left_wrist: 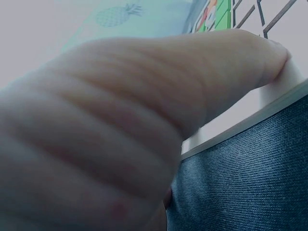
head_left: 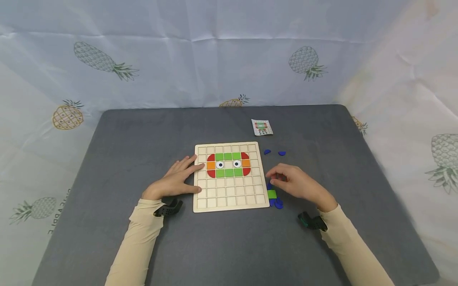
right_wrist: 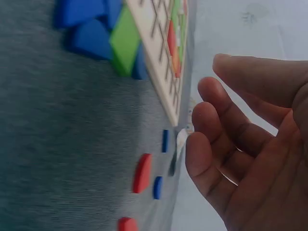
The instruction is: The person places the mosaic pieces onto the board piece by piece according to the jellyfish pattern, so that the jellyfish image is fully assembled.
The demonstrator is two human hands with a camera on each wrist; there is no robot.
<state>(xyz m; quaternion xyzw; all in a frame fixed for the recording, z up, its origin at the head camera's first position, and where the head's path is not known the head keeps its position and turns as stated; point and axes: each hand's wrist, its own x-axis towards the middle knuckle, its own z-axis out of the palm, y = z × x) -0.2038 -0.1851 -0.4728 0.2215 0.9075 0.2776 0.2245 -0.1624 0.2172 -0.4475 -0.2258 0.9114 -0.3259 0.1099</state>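
- I see the wooden board [head_left: 229, 192] lying flat near the middle of the table [head_left: 229, 254].
- On its grid I make out green tiles [head_left: 228, 156] in two rows, red corner pieces [head_left: 211, 158], orange tiles [head_left: 210, 165] at the sides and two eye tiles [head_left: 220, 165] between the rows.
- My left hand [head_left: 174, 182] is released, fingers and thumb spread, resting on the board's left edge.
- My right hand [head_left: 295, 182] grasps nothing; its fingers bend loosely, thumb apart from them, near the board's right edge.
- Just beside that edge I find a loose green tile [head_left: 272, 194] among blue pieces [head_left: 278, 204].
- Farther up lie two blue half-rounds [head_left: 267, 151], well apart from that cluster.
- My right wrist view shows two red pieces [right_wrist: 142, 173] on the table.
- Beyond the board sits a small printed card [head_left: 262, 127].
- Behind everything hangs a pineapple-print cloth [head_left: 200, 71].
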